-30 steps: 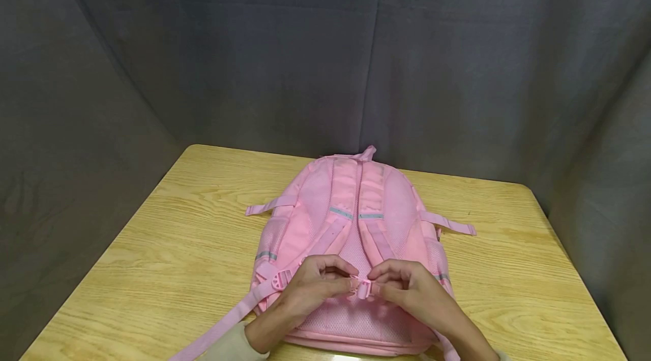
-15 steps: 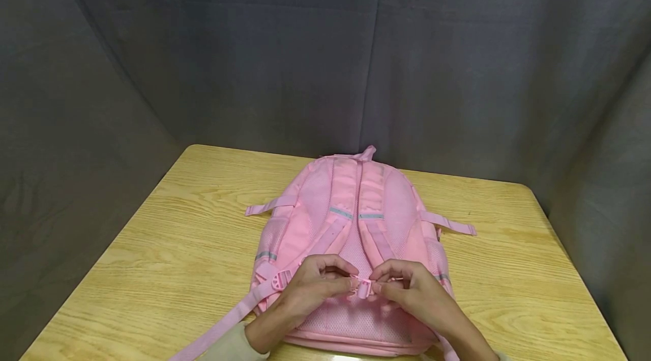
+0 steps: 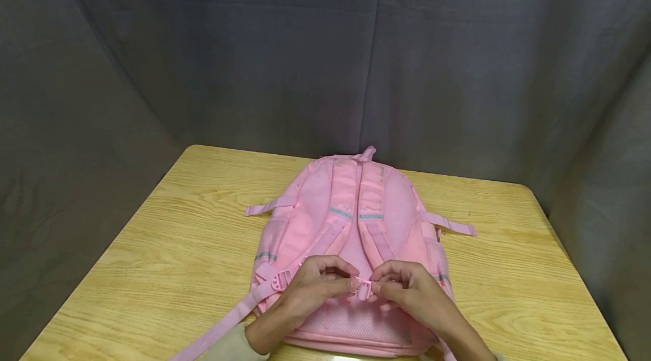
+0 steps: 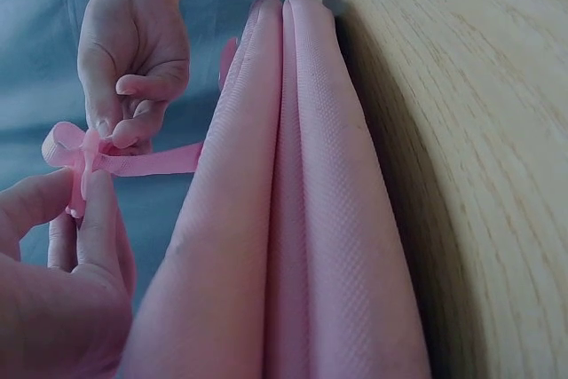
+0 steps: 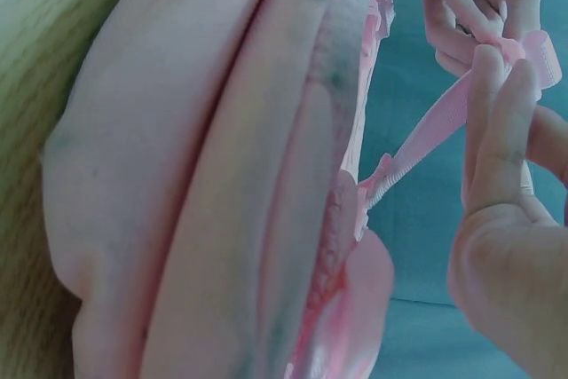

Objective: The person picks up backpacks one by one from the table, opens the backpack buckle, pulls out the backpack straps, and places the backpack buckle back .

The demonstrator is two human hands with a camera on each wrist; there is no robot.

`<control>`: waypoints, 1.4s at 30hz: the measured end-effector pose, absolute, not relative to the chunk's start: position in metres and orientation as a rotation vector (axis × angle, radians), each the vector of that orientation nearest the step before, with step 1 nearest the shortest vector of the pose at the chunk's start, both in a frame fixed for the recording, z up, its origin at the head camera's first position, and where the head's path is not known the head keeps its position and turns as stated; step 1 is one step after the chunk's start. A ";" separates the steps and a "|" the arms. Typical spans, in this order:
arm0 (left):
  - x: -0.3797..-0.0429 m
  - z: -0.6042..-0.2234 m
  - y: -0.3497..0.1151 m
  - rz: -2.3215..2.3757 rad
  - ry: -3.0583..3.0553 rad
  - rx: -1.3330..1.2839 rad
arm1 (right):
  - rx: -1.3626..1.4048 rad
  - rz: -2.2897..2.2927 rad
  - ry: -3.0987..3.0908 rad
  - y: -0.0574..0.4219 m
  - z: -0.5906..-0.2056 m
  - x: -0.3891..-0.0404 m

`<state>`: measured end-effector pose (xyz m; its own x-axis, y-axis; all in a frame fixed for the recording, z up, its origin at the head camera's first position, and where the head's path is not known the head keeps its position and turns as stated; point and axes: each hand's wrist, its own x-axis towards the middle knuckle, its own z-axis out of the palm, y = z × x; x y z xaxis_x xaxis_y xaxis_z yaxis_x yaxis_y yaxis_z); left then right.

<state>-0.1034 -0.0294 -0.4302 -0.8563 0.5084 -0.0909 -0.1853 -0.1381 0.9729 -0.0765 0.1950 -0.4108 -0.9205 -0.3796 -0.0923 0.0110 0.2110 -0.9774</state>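
A pink backpack [image 3: 402, 191] lies flat with its shoulder straps facing up. Over its lower back panel, both hands meet at a small pink plastic buckle [image 3: 364, 290] with a short loop of webbing threaded through it. My left hand [image 3: 315, 285] pinches the buckle's left side between thumb and fingers. From the right, my right hand [image 3: 414, 290] pinches its other edge with thumb and forefinger. In the right wrist view, a pink webbing strap [image 5: 430, 126] runs from the bag up to the buckle, which is raised off the panel. Fingertips partly hide the buckle's ends.
The wood-grain table [image 3: 152, 225] carries the bag near its front edge. A second strap buckle [image 3: 281, 280] lies at the bag's lower left, its loose webbing [image 3: 224, 324] trailing off toward the front. Side straps stick out left and right. Dark grey curtains [image 3: 285, 56] surround the table.
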 end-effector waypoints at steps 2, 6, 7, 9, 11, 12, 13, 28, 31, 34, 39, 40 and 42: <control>-0.104 -0.431 -0.029 2.042 1.682 0.369 | -0.361 -1.776 2.164 0.195 -0.412 -0.076; -0.104 -0.432 -0.029 2.042 1.678 0.381 | -0.392 -1.801 2.136 0.195 -0.414 -0.076; -0.104 -0.432 -0.029 2.042 1.676 0.383 | -0.400 -1.800 2.139 0.195 -0.414 -0.076; -0.104 -0.433 -0.029 2.044 1.672 0.384 | -0.411 -1.798 2.144 0.194 -0.414 -0.076; -0.104 -0.433 -0.029 2.045 1.669 0.384 | -0.418 -1.799 2.144 0.194 -0.414 -0.076; -0.104 -0.433 -0.029 2.046 1.668 0.384 | -0.421 -1.800 2.143 0.193 -0.414 -0.076; -0.103 -0.433 -0.029 2.047 1.667 0.386 | -0.422 -1.800 2.142 0.193 -0.414 -0.076; -0.103 -0.431 -0.030 2.039 1.656 0.411 | -0.384 -1.829 2.102 0.192 -0.413 -0.076; -0.103 -0.431 -0.030 2.036 1.651 0.403 | -0.351 -1.828 2.097 0.192 -0.412 -0.076; -0.103 -0.432 -0.030 2.037 1.652 0.404 | -0.326 -1.825 2.098 0.192 -0.412 -0.076; -0.103 -0.433 -0.030 2.046 1.654 0.435 | -0.346 -1.835 2.098 0.192 -0.411 -0.075; -0.103 -0.433 -0.030 2.049 1.652 0.443 | -0.357 -1.837 2.099 0.192 -0.412 -0.075; -0.103 -0.433 -0.030 2.054 1.651 0.454 | -0.377 -1.840 2.100 0.192 -0.412 -0.075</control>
<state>-0.1030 -0.0297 -0.4334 -0.8381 0.5447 -0.0316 -0.1480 -0.1713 0.9740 -0.0752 0.1918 -0.4120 -0.9133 -0.4018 -0.0671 0.0137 0.1342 -0.9909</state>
